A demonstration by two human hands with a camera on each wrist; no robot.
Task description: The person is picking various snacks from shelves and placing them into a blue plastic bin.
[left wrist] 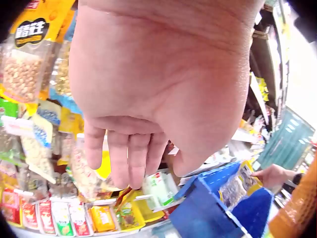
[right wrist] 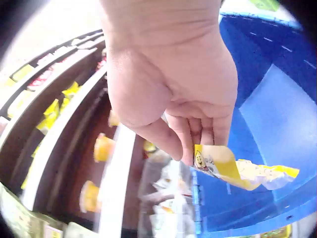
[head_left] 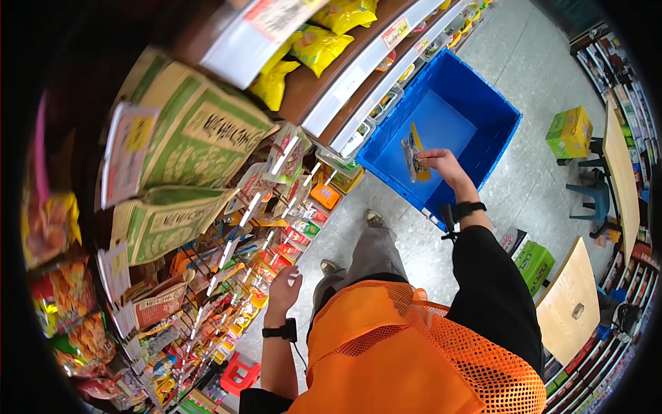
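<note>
The right hand (head_left: 441, 164) pinches a yellow snack packet (head_left: 414, 160) over the blue crate (head_left: 483, 127). Only the right wrist view shows fingertips (right wrist: 203, 134) clamping its corner. The left hand (head_left: 284, 284), fingers relaxed and apart, hovers beside hanging packets (head_left: 265, 261).

floor (head_left: 524, 62): grey, speckled | on it: blue crate (head_left: 441, 117); red stool (head_left: 241, 376); green box (head_left: 534, 265)
</note>
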